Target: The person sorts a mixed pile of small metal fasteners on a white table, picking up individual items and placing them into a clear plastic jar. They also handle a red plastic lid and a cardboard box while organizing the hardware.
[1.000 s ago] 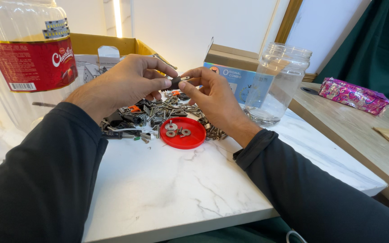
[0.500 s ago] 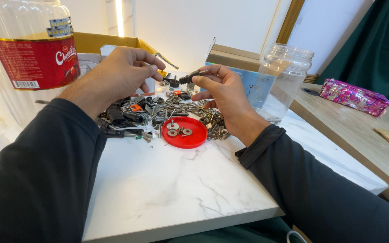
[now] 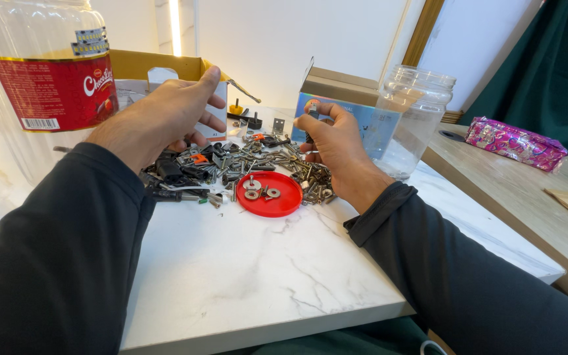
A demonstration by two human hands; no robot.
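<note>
My hands have drawn apart since half a second ago, when their fingertips met over the pile. Now my right hand (image 3: 333,148) pinches a small metal bolt (image 3: 313,110) upright between thumb and fingertips, held above the right edge of the hardware pile (image 3: 244,161). My left hand (image 3: 165,118) hovers over the left part of the pile with its fingers loosely spread and curled, holding nothing that I can see. Just near of the pile lies a red lid (image 3: 269,194) with a few washers in it, on the white marble surface (image 3: 244,276). Far right stands a clear empty jar (image 3: 412,121), beside a cardboard box (image 3: 343,98). A large plastic jar (image 3: 41,79) with a red label stands far left.
</note>
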